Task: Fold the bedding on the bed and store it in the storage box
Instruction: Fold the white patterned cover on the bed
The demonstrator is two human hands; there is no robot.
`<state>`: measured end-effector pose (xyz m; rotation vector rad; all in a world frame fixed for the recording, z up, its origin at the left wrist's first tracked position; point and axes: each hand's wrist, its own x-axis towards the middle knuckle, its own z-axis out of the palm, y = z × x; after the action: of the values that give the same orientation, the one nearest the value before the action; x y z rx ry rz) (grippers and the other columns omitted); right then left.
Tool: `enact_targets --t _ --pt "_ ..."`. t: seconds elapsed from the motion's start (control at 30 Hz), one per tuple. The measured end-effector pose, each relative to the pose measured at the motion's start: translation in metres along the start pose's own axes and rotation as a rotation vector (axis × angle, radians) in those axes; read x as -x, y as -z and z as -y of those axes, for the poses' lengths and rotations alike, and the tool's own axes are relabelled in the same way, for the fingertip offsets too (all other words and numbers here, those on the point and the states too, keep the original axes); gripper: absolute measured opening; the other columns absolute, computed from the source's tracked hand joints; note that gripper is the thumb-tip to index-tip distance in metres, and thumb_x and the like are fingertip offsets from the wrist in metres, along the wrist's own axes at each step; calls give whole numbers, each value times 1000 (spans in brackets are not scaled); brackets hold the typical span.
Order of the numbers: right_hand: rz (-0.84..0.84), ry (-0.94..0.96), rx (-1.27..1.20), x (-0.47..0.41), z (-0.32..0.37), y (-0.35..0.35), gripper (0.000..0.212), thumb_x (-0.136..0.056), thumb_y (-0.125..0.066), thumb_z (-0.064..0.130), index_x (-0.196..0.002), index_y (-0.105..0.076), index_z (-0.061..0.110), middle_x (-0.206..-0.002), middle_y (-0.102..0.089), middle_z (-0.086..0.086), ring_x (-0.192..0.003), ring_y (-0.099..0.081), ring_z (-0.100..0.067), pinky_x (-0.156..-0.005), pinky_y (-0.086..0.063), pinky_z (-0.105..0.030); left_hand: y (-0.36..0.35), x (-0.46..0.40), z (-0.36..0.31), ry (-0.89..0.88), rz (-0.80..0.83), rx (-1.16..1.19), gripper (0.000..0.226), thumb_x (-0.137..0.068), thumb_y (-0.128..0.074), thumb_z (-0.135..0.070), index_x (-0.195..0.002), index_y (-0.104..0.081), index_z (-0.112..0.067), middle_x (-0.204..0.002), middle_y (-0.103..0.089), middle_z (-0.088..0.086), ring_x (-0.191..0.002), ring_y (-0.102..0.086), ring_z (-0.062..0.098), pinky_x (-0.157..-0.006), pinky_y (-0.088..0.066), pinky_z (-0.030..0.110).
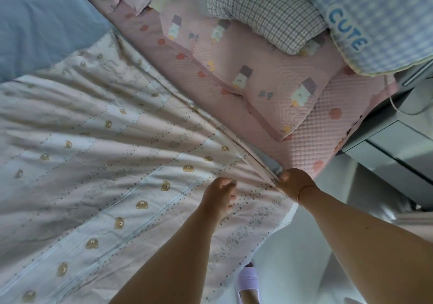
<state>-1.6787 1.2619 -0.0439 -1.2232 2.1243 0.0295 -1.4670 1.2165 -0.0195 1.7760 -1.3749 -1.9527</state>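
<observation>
A thin quilt (98, 163) with pink and white stripes and small bear prints lies spread over the bed, covering the left and middle of the view. Creases fan out from its near right corner. My right hand (294, 185) pinches that corner edge at the bed's side. My left hand (220, 197) grips a bunch of the same quilt a little to the left of it. No storage box is in view.
A pink quilted pillow (264, 85) with cartoon prints lies beyond the quilt. Behind it are a grey checked pillow (264, 10) and a blue checked cushion (384, 15) reading CUTE. A grey bedside cabinet (393, 144) stands right. A lilac slipper (249, 285) is on the floor.
</observation>
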Motion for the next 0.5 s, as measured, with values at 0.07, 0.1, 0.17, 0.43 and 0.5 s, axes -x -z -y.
enact_targets --t 0.07,0.1,0.17,0.43,0.5 --pt "-60 -27 -250 7 3 2 14 -90 -51 23 -81 -51 13 -78 -54 -5 -82 -53 -27 -68 -41 -32 6 7 4 7 -1 -2 27 -101 -48 -23 -125 -54 -12 -113 -63 9 -100 -62 20 -76 -53 29" --pt "-102 -44 -358 8 4 2 14 -90 -50 20 -79 -47 13 -74 -50 -4 -76 -49 -25 -63 -38 -31 7 9 6 12 2 -1 27 -101 -48 -23 -125 -54 -12 -112 -63 10 -99 -63 20 -76 -53 28" --pt "-149 -89 -467 13 3 1 15 -92 -49 19 -80 -42 12 -73 -49 -5 -71 -45 -23 -59 -33 -31 9 15 7 11 10 -3 26 -101 -48 -23 -124 -54 -12 -110 -65 10 -97 -63 19 -73 -53 26" --pt "25 -196 31 37 1 -15 48 -95 -50 37 -134 -41 10 -134 -51 -13 -121 -51 -31 -97 -45 -37 18 38 16 -1 18 24 22 -100 -50 -25 -118 -55 -13 -102 -66 9 -94 -65 20 -76 -54 28" --pt "-149 -334 54 37 7 -11 31 -99 -41 26 -123 -50 11 -126 -57 -14 -116 -54 -34 -92 -47 -41 22 43 23 7 9 36 19 -100 -51 -24 -115 -55 -13 -101 -66 10 -93 -66 21 -75 -54 28"
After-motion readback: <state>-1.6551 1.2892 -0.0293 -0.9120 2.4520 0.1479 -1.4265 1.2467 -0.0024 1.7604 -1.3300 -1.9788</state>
